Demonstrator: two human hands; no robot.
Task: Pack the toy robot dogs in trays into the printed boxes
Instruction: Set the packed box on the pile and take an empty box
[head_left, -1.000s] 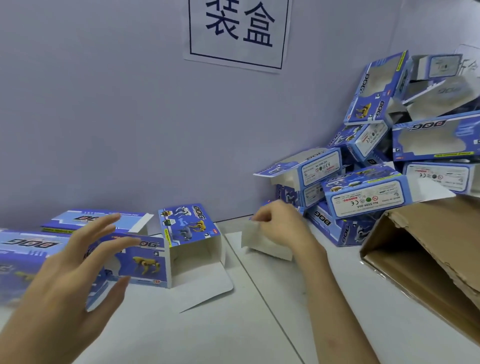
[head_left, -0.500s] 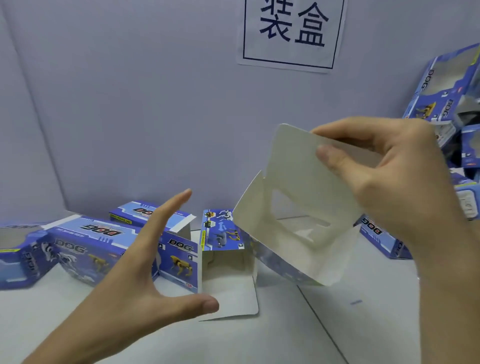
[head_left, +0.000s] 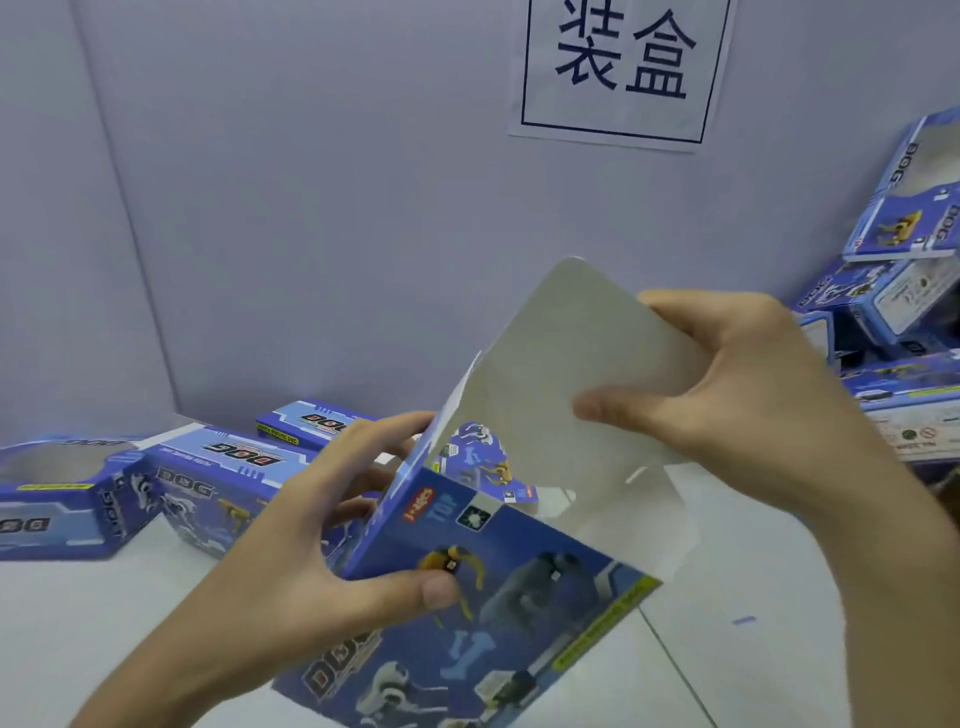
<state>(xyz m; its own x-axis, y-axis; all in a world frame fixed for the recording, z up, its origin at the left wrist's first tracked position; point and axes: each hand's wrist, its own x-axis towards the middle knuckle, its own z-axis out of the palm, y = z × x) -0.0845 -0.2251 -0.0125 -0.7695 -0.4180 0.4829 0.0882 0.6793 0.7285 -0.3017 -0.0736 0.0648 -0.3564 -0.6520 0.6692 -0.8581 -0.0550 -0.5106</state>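
Printed box (head_left: 519, 597) fills the centre of the frame, held tilted in the air above the white tabletop (head_left: 78, 623), its blue face with the yellow and grey dog artwork turned toward the camera. Its upper end stands open, showing the plain white inside, and a long white flap (head_left: 571, 343) rises from it toward the upper right.

Both hands are clamped on this box. The left hand (head_left: 291, 545) grips its left edge, thumb pressed on the printed face just beside the yellow dog picture, fingers curled round the far side. The right hand (head_left: 753, 395) pinches the flap, thumb on the near side and fingers behind it.

At the left of the frame, more blue boxes (head_left: 208, 483) lie on their sides on the tabletop, touching one another. A pile of boxes (head_left: 904, 291) is heaped against the right edge. A paper sign (head_left: 623, 67) with two large dark characters hangs on the pale wall (head_left: 260, 208) at the top. A small blue mark (head_left: 744, 620) sits on the tabletop at lower right.
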